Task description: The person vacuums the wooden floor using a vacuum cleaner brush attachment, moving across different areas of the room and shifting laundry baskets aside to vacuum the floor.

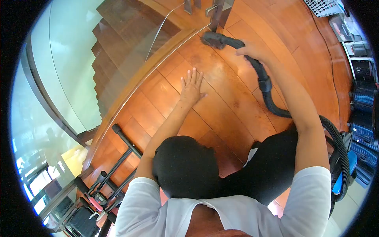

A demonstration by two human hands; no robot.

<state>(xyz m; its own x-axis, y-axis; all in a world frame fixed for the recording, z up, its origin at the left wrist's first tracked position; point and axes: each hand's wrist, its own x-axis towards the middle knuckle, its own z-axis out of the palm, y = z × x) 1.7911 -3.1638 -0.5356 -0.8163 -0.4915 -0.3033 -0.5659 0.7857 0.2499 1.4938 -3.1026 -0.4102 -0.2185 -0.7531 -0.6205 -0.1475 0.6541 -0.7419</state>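
Note:
My right hand (256, 54) is wrapped round the black curved handle of a vacuum cleaner hose (265, 84). At the hose's front end, a round brush head (213, 40) rests on the wooden floor, close to the foot of a metal post (218, 17). My left hand (192, 87) reaches forward with its fingers spread, palm down over the floorboards (221, 98); it holds nothing. From the handle, the ribbed hose loops back past my right arm to the blue and black vacuum cleaner body (349, 168), partly hidden at the right.
A glass panel (130, 43) runs along the curved floor edge, with wooden stairs (114, 55) beyond it. Black metal exercise equipment (104, 189) stands at lower left. A cable (329, 51) crosses the floor at right, near a white basket (323, 7) and stacked blue items (362, 130).

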